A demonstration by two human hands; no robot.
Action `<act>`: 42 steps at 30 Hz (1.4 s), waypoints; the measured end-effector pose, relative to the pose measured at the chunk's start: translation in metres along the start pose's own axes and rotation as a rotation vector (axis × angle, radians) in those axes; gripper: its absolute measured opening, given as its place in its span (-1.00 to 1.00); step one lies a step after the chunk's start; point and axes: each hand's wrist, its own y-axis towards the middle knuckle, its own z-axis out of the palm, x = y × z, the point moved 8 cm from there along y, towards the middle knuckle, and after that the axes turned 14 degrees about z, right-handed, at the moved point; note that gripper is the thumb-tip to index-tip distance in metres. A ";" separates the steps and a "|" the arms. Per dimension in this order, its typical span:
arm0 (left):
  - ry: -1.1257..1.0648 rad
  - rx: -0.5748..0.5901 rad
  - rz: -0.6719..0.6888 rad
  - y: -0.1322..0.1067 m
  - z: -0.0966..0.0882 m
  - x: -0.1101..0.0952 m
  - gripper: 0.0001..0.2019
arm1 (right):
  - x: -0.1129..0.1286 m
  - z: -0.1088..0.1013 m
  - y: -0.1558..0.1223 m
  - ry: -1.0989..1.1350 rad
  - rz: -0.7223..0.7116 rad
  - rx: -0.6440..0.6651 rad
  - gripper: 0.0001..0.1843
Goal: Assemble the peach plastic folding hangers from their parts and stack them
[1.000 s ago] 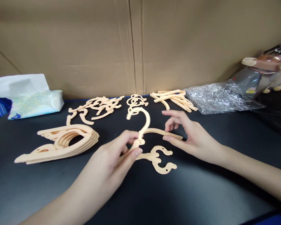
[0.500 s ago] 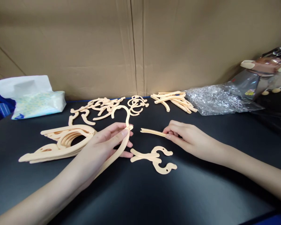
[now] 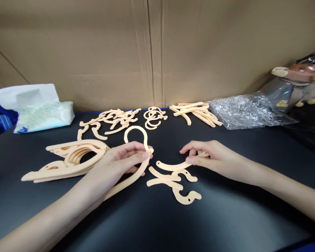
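Observation:
My left hand [image 3: 122, 161] is closed on a partly assembled beige hanger, thumb pressed at the joint below its hook [image 3: 146, 140]. A long curved hanger arm [image 3: 130, 181] runs down from that joint toward me, partly behind my wrist. My right hand [image 3: 212, 159] pinches a curved strip with holed ends [image 3: 170, 168], its index finger raised off it. This strip lies just above or against the loose pieces; I cannot tell which. Below it are two short curved strips [image 3: 164, 182] and two swan-neck-shaped end pieces [image 3: 183, 200], partly overlapping.
Stacked beige hangers [image 3: 68, 171] lie left of my left hand. Along the back are piles of hooks and curved parts [image 3: 115, 119], small rings [image 3: 153, 115] and strips [image 3: 199, 112]. A tissue pack [image 3: 44, 117] stands left, crumpled clear plastic [image 3: 244, 110] right, cardboard [image 3: 94, 52] behind.
My left hand and the hanger have shifted slightly right and down. The strip in my right hand has turned broad side up and come lower, and the loose pieces beneath have spread apart a little.

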 end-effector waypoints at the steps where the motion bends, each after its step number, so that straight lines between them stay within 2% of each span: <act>1: 0.009 0.005 0.001 0.001 0.000 0.000 -0.74 | 0.001 0.001 0.000 0.000 -0.005 0.030 -0.64; 3: 0.014 0.004 -0.003 0.001 0.000 -0.001 -0.73 | 0.006 0.001 -0.001 -0.022 -0.056 0.054 -0.66; 8: 0.002 0.002 -0.039 0.003 0.001 -0.002 -0.71 | 0.014 -0.004 0.001 -0.049 -0.157 0.010 -0.68; 15: 0.021 0.121 -0.010 0.003 0.007 -0.003 -0.74 | 0.013 -0.004 0.008 0.052 -0.198 0.000 -0.70; 24: -0.065 0.226 -0.031 0.001 0.014 -0.003 -0.80 | 0.012 -0.003 0.009 0.089 -0.196 0.008 -0.75; 32: 0.031 0.256 -0.027 0.001 0.016 -0.003 -0.82 | 0.012 -0.003 0.010 0.092 -0.211 0.007 -0.77; 38: 0.062 0.367 -0.010 -0.002 0.032 -0.001 -0.83 | 0.011 -0.012 0.012 0.212 -0.173 -0.019 -0.75; 42: 0.039 0.340 -0.026 -0.002 0.029 -0.001 -0.86 | 0.010 -0.015 0.011 0.146 -0.207 0.006 -0.77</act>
